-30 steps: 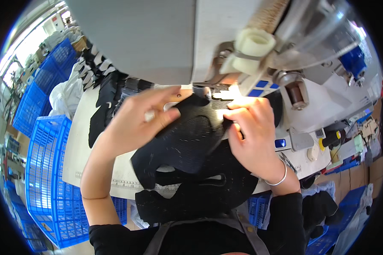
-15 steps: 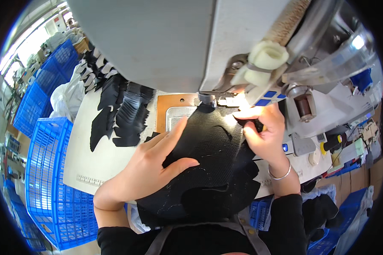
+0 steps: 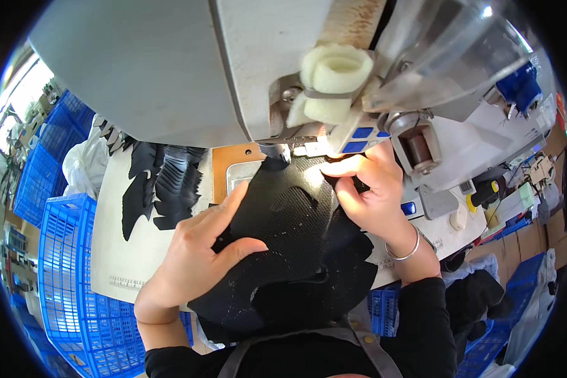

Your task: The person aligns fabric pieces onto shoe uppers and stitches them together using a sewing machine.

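A black textured fabric piece point(image 3: 283, 217) lies under the head of a sewing machine point(image 3: 138, 69), its far tip at the lit presser foot area point(image 3: 277, 151). Toward me it drapes over the table's front edge. My left hand point(image 3: 201, 246) rests flat along the fabric's left side, fingers stretched out and thumb spread across it. On the right, my right hand point(image 3: 372, 189) pinches the fabric's edge close to the foot, thumb and forefinger together. The needle is hidden behind the machine head.
Stacked black cut pieces point(image 3: 176, 186) lie on the pale table point(image 3: 116, 264) at left. A blue crate point(image 3: 66, 264) stands beside it. A thread bobbin point(image 3: 418, 148) and a cream foam roll point(image 3: 337, 69) sit on the machine. Black material in bags point(image 3: 472, 293) is at lower right.
The view has shifted, so the machine appears larger and further left. Both hands stay on the fabric in much the same grip.
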The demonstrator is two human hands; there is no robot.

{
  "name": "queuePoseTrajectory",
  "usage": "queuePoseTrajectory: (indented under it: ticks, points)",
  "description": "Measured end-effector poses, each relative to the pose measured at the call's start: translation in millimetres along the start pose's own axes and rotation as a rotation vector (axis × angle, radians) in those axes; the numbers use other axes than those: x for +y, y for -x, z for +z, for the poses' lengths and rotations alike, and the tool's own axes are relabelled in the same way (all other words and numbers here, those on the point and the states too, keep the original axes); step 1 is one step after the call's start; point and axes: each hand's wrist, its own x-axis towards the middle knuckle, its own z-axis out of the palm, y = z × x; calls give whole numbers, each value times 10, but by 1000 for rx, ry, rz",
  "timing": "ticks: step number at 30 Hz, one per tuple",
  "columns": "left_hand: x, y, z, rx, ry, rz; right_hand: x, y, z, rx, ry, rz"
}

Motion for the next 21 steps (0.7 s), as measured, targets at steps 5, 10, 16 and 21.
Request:
queuePoseTrajectory:
  ticks: [5, 10, 16, 21]
  points:
    - [-152, -67, -78, 29, 51, 9, 5, 32, 69, 30, 5, 4]
    - [-156, -182, -146, 266, -225, 246, -26, 33, 61, 20, 140, -95]
    - [89, -317, 184, 157, -460, 511, -109, -21, 105, 32, 233, -153]
    - [45, -289, 389, 210, -516, 446, -174, 8, 117, 37, 364, -248]
